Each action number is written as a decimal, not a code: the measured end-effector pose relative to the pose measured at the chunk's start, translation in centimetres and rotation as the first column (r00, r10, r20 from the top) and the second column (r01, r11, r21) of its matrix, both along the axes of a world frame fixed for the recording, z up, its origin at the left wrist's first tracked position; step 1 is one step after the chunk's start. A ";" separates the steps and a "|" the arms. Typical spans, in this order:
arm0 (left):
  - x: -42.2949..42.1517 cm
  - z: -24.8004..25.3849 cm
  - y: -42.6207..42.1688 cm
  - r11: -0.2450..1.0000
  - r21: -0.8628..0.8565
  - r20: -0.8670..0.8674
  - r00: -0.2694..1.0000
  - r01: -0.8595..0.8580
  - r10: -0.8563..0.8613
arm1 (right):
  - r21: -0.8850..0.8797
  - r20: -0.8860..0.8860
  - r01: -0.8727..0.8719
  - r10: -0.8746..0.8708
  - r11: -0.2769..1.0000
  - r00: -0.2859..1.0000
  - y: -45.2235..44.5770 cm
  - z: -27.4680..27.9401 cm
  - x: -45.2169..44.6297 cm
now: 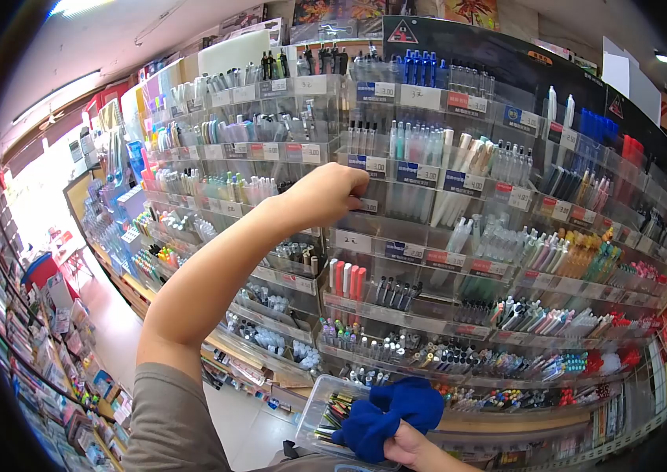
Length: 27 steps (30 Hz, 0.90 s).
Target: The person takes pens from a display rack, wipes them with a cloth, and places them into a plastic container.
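Note:
My left hand (332, 189) reaches out to the pen rack (353, 241). Its fingers curl in beside a price label (369, 164) at the front of a clear compartment. Whatever the fingertips hold, if anything, is hidden. Low in the view, my right hand (402, 442) is closed on a bunched blue cloth (420, 400). The cloth lies partly over a clear plastic box (311, 396) that holds many pens (336, 414).
Tiers of clear compartments with pens and markers (349, 279) fill the wall ahead, with price labels along the fronts. A lower wooden ledge (491, 422) runs beneath. On the left, an aisle floor (105, 311) passes more packed shelves (42, 354).

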<state>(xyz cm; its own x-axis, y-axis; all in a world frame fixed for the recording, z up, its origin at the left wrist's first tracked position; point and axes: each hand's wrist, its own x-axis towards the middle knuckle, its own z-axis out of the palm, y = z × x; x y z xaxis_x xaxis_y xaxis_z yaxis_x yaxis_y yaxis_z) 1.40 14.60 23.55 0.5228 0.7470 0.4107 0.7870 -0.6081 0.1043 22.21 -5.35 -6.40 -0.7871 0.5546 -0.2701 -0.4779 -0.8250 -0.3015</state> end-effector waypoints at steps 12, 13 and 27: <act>0.2 1.0 0.3 0.973 -0.203 -0.053 0.991 0.111 -0.124 | 0.064 0.023 0.038 -0.039 0.997 0.999 -0.1 -1.9 -0.3; 0.3 0.9 0.3 0.974 -0.197 -0.053 0.991 0.107 -0.120 | 0.076 0.031 0.043 -0.046 0.996 0.998 0.0 -1.8 -0.3; -1.0 3.4 -0.4 0.988 -0.064 0.152 0.980 0.142 -0.131 | 0.000 0.033 0.089 -0.089 0.996 0.996 0.1 1.6 0.0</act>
